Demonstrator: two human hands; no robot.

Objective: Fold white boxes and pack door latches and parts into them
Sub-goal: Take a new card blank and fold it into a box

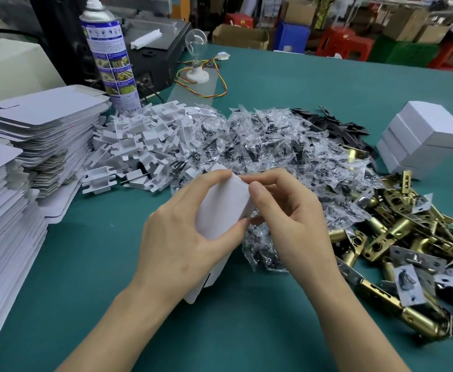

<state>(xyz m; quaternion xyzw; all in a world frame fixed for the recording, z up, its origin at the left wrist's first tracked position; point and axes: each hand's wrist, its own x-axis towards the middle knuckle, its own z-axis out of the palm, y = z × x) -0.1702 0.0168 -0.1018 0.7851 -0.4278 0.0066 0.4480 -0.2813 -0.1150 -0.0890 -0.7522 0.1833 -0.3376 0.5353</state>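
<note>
The small white cardboard box was held up off the green-topped table, between the two hands, and much of it was hidden. The left hand covered its near-left side, and only a lower flap showed below that palm, toward the wrist. Whether the box's right end was closed could not be made out behind the right hand.

The left hand gripped the box, fingers curled over its far top edge and thumb pressed along its near edge. The right hand pinched the box's right end, thumb tip on the upper corner and forefinger bent over it. Its other fingers were curled underneath, and whether they held anything could not be told.

Just beyond and under the right hand lay a heap of clear plastic packets of dark screws. Beyond the left hand's fingertips was a pile of white die-cut cardboard inserts. Well to the left of the left hand stood stacks of flat white box blanks, the nearest cut off by the frame edge. To the right of the right hand sprawled brass-coloured metal door latches, also cut off. Beyond those stood a stack of folded white boxes.
</note>
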